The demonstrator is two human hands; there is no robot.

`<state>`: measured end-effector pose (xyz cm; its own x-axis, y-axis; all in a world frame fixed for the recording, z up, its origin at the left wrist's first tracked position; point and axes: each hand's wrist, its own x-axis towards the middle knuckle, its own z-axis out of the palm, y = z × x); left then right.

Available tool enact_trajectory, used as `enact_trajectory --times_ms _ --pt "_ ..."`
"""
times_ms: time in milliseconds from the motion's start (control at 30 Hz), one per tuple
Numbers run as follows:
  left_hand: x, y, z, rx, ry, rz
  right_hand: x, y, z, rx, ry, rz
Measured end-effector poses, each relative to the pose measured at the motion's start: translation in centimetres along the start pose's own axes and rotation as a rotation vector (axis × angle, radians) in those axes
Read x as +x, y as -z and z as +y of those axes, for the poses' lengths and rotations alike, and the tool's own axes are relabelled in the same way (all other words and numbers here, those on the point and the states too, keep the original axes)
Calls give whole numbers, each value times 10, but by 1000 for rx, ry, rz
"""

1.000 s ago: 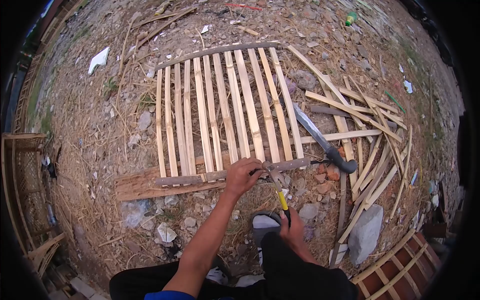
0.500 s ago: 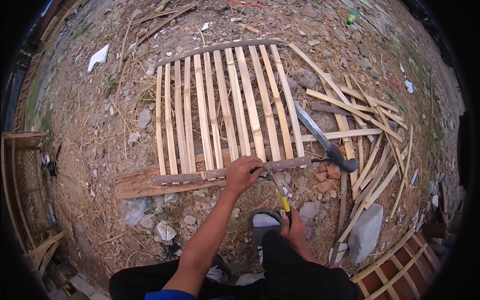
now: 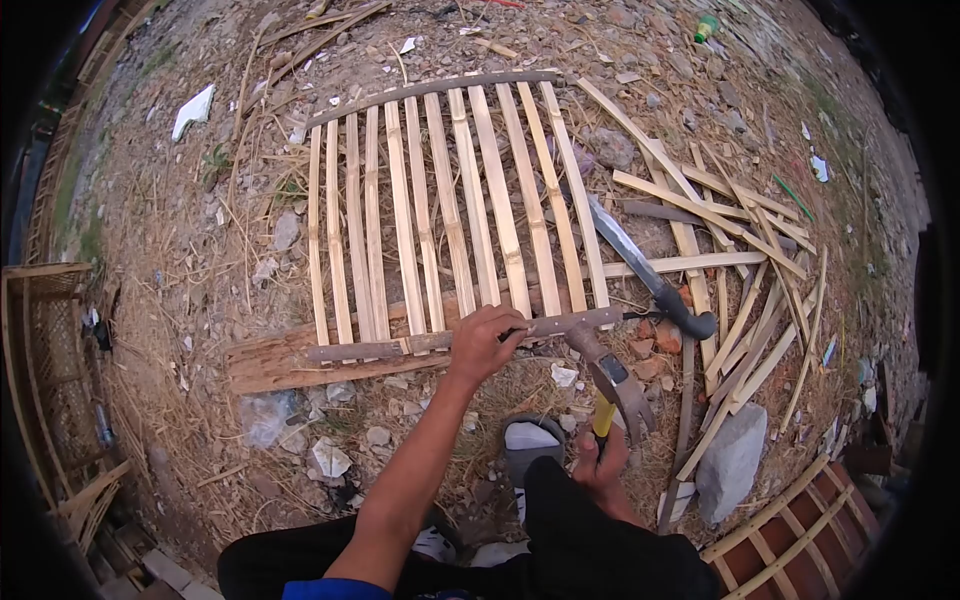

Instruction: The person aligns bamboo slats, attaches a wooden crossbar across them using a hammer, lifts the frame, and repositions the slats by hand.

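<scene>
My right hand [image 3: 602,462] is wrapped round the yellow and black handle of a claw hammer [image 3: 612,378]. The hammer's head is raised just in front of the near rail, right of my left hand. My left hand [image 3: 485,342] rests at the near rail [image 3: 570,324] of a slatted bamboo panel [image 3: 455,215], its fingers pinched together. A small dark bit shows at the fingertips; I cannot tell what it is. Pale slats run from this rail to a curved far rail [image 3: 430,92]. Under the near rail lies a rough wooden plank [image 3: 265,368].
A curved machete [image 3: 640,265] with a dark handle lies just right of the panel. Beyond it is a heap of loose bamboo strips [image 3: 745,260]. A grey stone block [image 3: 732,465] and another slatted panel [image 3: 800,530] are at the lower right. Rubble and straw cover the ground.
The hammer has moved from beside my left hand to the right and turned, its head now apart from my fingers. My left hand stays at the near rail.
</scene>
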<state>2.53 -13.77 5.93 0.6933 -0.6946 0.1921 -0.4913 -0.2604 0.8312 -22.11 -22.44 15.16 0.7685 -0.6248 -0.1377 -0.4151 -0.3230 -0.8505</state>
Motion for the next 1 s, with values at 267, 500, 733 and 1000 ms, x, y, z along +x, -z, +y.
enact_trajectory --times_ms 267,500,733,1000 --pt "-2 0 -4 -1 -10 8 0 -20 31 -230 -97 -80" --pt "-2 -1 -5 10 19 -6 0 -20 34 -238 -84 -91" --pt "1 2 2 55 6 4 5 -10 12 -145 -46 -16" --pt "1 -2 -4 26 13 -20 7 -19 35 -317 -108 -126"
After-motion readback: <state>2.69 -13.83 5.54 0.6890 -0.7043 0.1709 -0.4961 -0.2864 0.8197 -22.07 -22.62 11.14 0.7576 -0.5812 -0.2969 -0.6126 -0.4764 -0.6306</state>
